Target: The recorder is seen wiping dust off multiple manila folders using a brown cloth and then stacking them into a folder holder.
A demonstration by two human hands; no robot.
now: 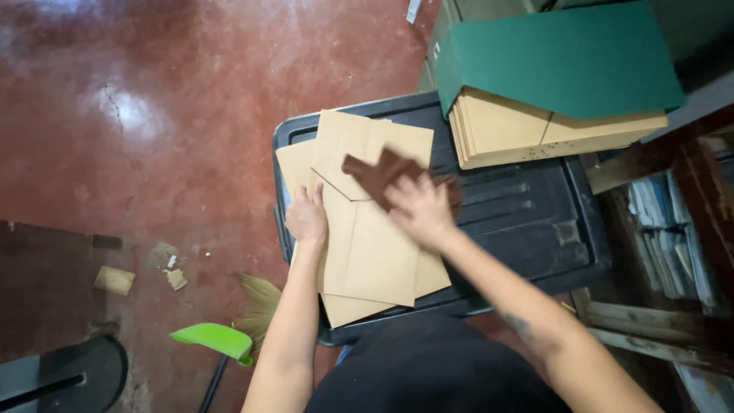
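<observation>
A pile of flat brown paper envelopes (375,256) lies on a black plastic lid (527,214) in front of me. My left hand (306,216) presses on the pile's left edge, fingers curled. My right hand (419,208) hovers over the upper middle of the pile and grips a dark brown rag-like piece (375,172), blurred by motion. It rests against the top envelope's flap.
A thick stack of brown envelopes (535,130) sits at the lid's far right under a green card folder (558,57). A green-handled broom (222,340) lies on the red floor at the left with paper scraps (115,280). Shelved papers (673,237) stand at the right.
</observation>
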